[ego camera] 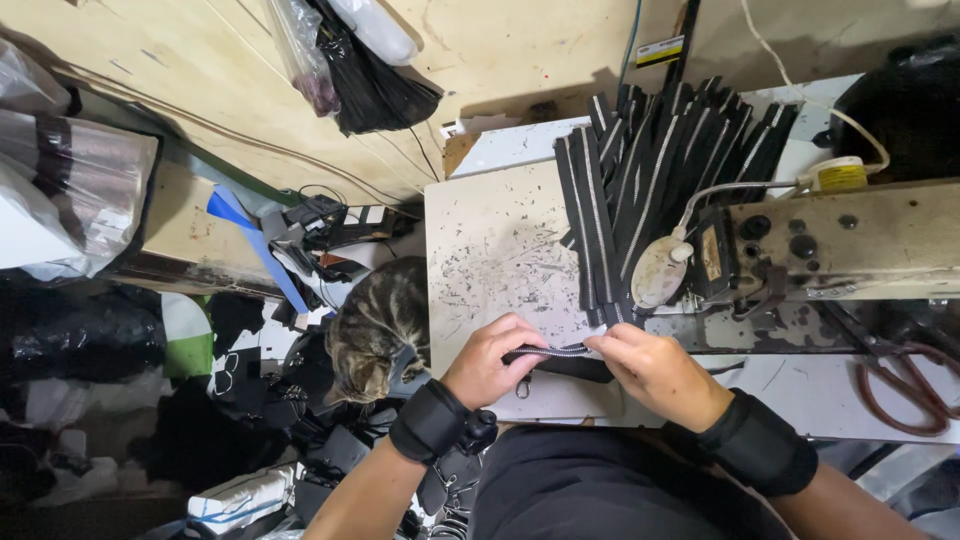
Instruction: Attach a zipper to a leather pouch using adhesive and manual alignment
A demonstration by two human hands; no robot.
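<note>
Black tape with a pale row of metal teeth down its middle: that is the zipper strip (553,352) I have stretched between my two hands, lying level just above the near edge of the worn white table (480,240). A small metal pull hangs from it beneath my left thumb. My left hand (492,360) is curled shut around the strip's left end, and my right hand (655,372) pinches the other end, thumb and fingertips pressed together on it. Both wrists wear black bands. Just beyond my right hand a fan of the same black zipper lengths (660,160) lies spread over the table, reaching well away from me. To the right of that stands a dirty cream machine (850,240), with a yellow label on a small white part at its far edge. Far past my hands, a yellow and black tag is stuck on the wooden wall. Near my left hand, off the table, a tabby cat (375,330) sits among black scraps.
</note>
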